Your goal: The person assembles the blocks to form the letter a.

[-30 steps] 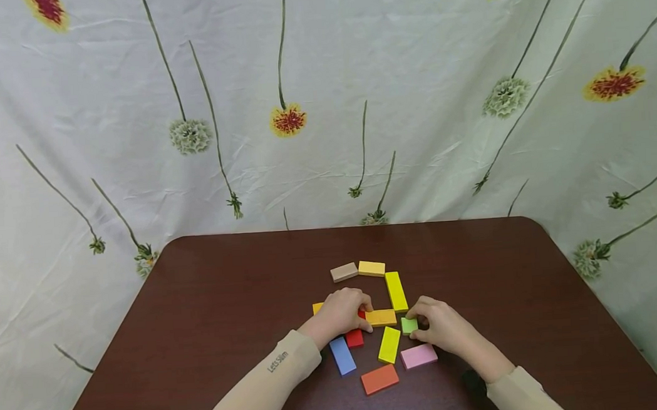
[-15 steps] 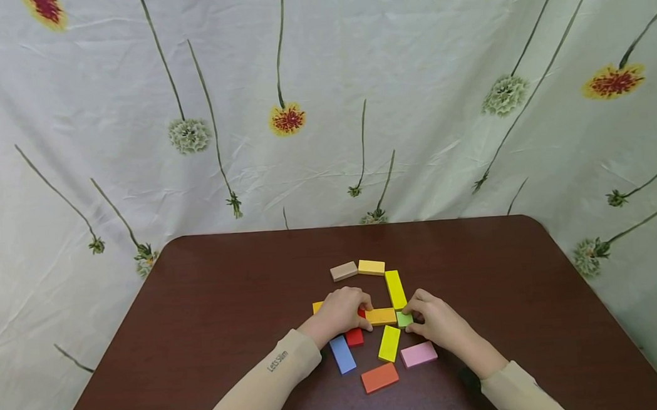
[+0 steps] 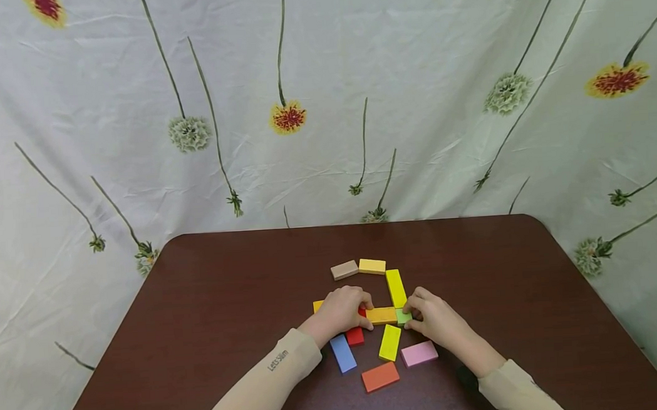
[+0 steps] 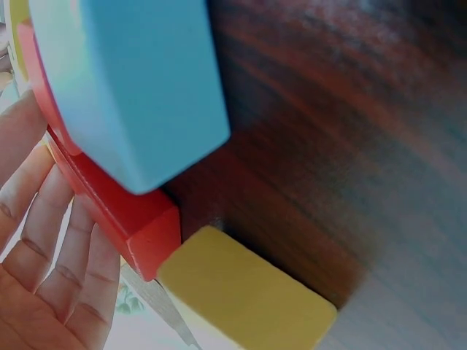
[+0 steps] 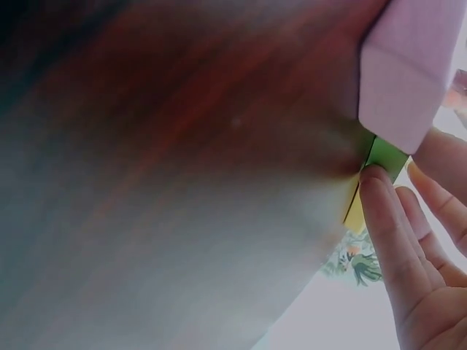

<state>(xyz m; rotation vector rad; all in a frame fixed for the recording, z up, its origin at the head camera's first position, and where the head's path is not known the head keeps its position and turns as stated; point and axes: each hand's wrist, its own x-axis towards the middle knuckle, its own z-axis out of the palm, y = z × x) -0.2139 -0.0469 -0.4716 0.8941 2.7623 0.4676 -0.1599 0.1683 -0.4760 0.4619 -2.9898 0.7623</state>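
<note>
In the head view my left hand [image 3: 342, 309] pinches a red block [image 3: 362, 314] between thumb and fingers, hiding most of it. An orange block [image 3: 381, 316] continues the row to its right. At that row's right end my right hand [image 3: 436, 317] pinches a small green block [image 3: 401, 316], which touches the orange block and the near end of a long yellow block [image 3: 396, 288]. From the right wrist, the green block [image 5: 387, 156] shows between the fingers, partly behind a pink block [image 5: 405, 73]. Another red block [image 3: 355, 336] lies below my left hand.
A tan block [image 3: 344, 270] and a pale yellow block [image 3: 372, 266] lie at the back. Nearer me are a blue block [image 3: 343, 353], a yellow block [image 3: 390, 343] and an orange-red block [image 3: 380, 377]. All lie on a dark brown table [image 3: 226, 286] before a flowered cloth.
My right hand has slid the green block left and slightly away from me, closing the gap to the orange block. My left hand has stayed in place.
</note>
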